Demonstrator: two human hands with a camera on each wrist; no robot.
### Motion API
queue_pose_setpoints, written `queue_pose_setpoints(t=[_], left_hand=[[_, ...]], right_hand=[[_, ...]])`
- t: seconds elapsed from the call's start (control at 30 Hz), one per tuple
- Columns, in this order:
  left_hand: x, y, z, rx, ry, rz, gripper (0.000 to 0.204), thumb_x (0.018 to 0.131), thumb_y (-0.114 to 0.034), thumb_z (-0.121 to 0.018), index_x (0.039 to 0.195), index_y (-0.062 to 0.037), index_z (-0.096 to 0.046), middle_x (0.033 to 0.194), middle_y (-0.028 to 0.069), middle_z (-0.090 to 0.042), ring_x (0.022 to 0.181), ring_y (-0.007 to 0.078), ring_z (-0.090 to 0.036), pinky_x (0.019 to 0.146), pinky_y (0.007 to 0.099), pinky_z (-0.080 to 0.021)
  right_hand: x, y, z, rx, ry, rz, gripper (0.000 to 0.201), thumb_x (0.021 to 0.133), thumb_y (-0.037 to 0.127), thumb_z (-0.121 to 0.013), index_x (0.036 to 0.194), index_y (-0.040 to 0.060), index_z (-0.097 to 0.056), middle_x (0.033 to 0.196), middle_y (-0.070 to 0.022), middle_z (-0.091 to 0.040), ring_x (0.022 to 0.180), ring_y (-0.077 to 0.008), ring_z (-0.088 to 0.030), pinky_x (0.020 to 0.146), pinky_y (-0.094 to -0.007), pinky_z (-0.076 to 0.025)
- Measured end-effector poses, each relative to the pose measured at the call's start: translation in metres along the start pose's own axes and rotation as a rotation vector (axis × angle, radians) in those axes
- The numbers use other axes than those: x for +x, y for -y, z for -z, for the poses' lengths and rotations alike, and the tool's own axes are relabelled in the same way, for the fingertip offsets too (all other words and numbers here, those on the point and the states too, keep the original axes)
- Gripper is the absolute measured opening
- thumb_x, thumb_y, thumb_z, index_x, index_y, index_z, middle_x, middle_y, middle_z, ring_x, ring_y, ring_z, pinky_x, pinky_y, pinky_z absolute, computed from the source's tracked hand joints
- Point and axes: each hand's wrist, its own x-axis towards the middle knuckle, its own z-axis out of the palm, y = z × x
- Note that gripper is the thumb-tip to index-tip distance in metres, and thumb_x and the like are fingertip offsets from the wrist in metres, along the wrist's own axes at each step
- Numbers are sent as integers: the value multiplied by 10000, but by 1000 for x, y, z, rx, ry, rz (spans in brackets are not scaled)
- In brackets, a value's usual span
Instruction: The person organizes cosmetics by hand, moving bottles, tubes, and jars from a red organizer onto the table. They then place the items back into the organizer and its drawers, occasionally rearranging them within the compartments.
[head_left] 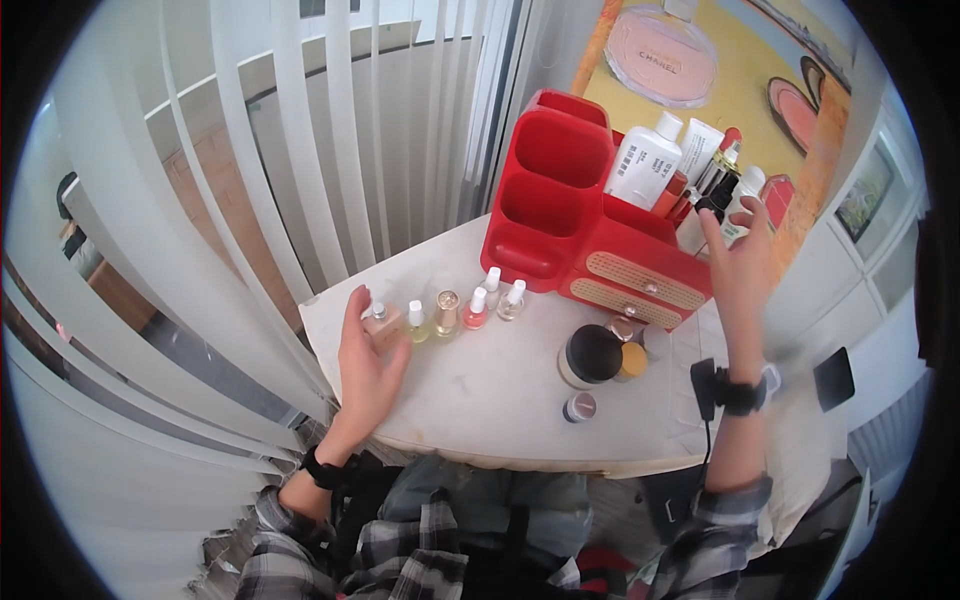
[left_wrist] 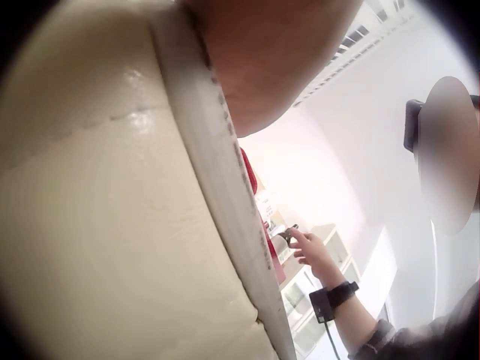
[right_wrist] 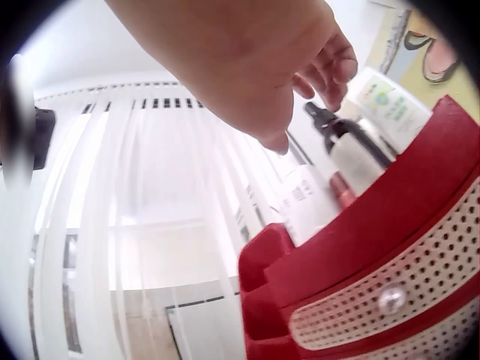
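On the white table, my left hand (head_left: 370, 372) has its thumb and fingers spread at either side of a squarish pinkish bottle (head_left: 382, 326); whether they touch it I cannot tell. My right hand (head_left: 742, 270) is raised at the right end of the red organizer (head_left: 640, 240). In the right wrist view its bent fingers (right_wrist: 330, 71) hang above a dark-topped bottle (right_wrist: 356, 161), with a gap between them. That bottle stands in the organizer beside a white bottle (right_wrist: 306, 202) and a white-green container (right_wrist: 390, 109).
Small bottles, among them a red one (head_left: 475, 310), stand in a row right of my left hand. A black-lidded jar (head_left: 592, 356), a yellow-lidded jar (head_left: 632, 360) and a small jar (head_left: 579, 407) are nearer the front edge. Vertical blinds (head_left: 300, 150) hang at the left.
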Motion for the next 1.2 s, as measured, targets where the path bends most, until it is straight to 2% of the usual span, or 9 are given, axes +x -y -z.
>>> queue_pose_setpoints(t=[0.07,0.13,0.23,0.43,0.6,0.73,0.9,1.07,1.2], left_hand=[[0,6,-1,-77,18,64,739,873,-70,-721,1507,5,-348,1412,240,-548,1252,362,-584,1055,409,-468],[3,8,-1,-139,74,172,686,885,-90,-727,1483,-24,-398,1301,220,-640,960,254,-669,844,350,-536],[5,11,2,-116,57,240,549,893,-107,-734,1386,-30,-504,1135,164,-701,767,151,-594,705,313,-501],[1,20,3,-227,41,312,367,918,-118,-735,1231,-4,-582,909,79,-683,760,105,-562,699,281,-488],[0,20,2,-345,86,292,341,955,-91,-706,1244,12,-557,1021,50,-669,917,93,-600,812,263,-512],[1,15,3,-382,98,303,345,958,-82,-696,1255,14,-548,1059,62,-663,957,100,-598,849,260,-503],[0,19,1,-347,88,305,333,952,-62,-686,1254,-5,-560,1072,72,-673,958,113,-607,858,267,-502],[1,12,2,-300,97,278,324,955,-64,-677,1251,0,-560,1066,79,-675,962,121,-610,858,270,-500],[2,11,4,-280,116,265,323,962,-65,-664,1257,10,-554,1078,86,-672,978,127,-608,878,276,-495]], right_hand=[[-17,55,29,171,51,-70,430,914,299,-766,1214,23,-629,991,-129,-728,812,-301,-714,720,-378,-556],[-44,82,18,441,339,-2,383,897,235,-777,1190,29,-639,1017,-124,-710,832,-302,-702,722,-374,-558],[-93,127,-13,665,559,297,346,907,214,-743,1166,16,-628,1029,-181,-696,910,-360,-701,773,-448,-572],[-127,185,-60,680,792,366,316,918,213,-724,1119,-12,-630,1003,-228,-693,895,-422,-683,763,-475,-555],[-130,180,-72,702,869,265,251,918,161,-720,1050,-40,-645,909,-258,-696,839,-444,-680,736,-468,-542],[-102,149,-25,826,644,158,197,921,127,-701,1028,-27,-641,848,-236,-694,784,-386,-709,715,-452,-559],[-32,62,35,588,232,-35,197,967,161,-696,1100,20,-662,787,-77,-703,634,-118,-629,600,-289,-518],[6,-8,60,420,62,-206,232,965,171,-702,1098,-11,-649,769,-59,-678,603,-98,-587,575,-268,-493],[12,-48,38,292,51,-134,283,936,203,-722,1084,-24,-640,805,-146,-718,651,-206,-681,645,-333,-540]])
